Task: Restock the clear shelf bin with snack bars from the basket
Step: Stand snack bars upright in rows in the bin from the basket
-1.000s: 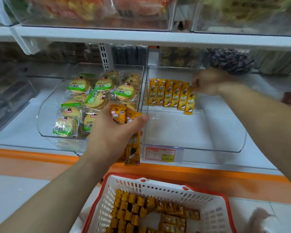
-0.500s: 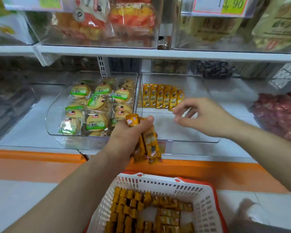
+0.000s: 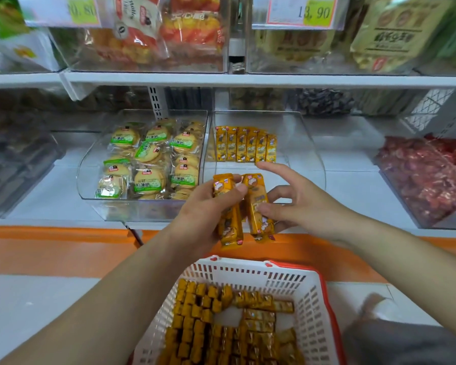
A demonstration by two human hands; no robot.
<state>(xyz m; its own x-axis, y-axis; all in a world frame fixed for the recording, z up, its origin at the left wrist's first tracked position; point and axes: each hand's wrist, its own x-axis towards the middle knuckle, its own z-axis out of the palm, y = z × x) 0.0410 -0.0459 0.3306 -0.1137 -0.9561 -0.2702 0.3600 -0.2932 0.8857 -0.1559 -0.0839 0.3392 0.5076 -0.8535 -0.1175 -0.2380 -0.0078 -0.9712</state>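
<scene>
Just in front of the clear shelf bin, where a back row of bars is begun, the left hand clenches a reserve bundle of snack bars, apparently so that the fingers of the right hand can pinch one bar from it, above the stocked basket.

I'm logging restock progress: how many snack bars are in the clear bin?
6 snack bars, side by side in one row at the back left of the clear bin; none seem hidden.
</scene>
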